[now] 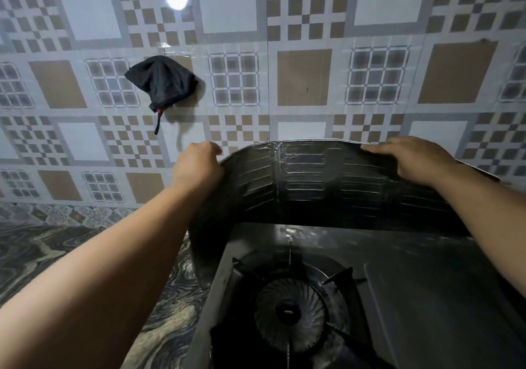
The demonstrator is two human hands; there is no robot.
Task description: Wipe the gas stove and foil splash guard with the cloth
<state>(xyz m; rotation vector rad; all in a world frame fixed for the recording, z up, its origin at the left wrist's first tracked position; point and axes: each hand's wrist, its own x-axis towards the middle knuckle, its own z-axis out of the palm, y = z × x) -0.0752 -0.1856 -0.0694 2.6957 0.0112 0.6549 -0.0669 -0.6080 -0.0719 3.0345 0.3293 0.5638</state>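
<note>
The dark foil splash guard [307,180] curves around the back and left of the gas stove [427,297], whose burner [289,310] sits low in the middle. My left hand [197,163] grips the guard's top left edge, fingers curled over it. On the top right edge my right hand [415,159] holds on with its fingers folded over the rim. A dark cloth [162,83] hangs on the tiled wall, up and left of my left hand; neither hand touches it.
The patterned tiled wall [304,78] stands right behind the guard. A marbled countertop [51,249] stretches to the left of the stove. A lamp's glare [177,0] reflects high on the tiles.
</note>
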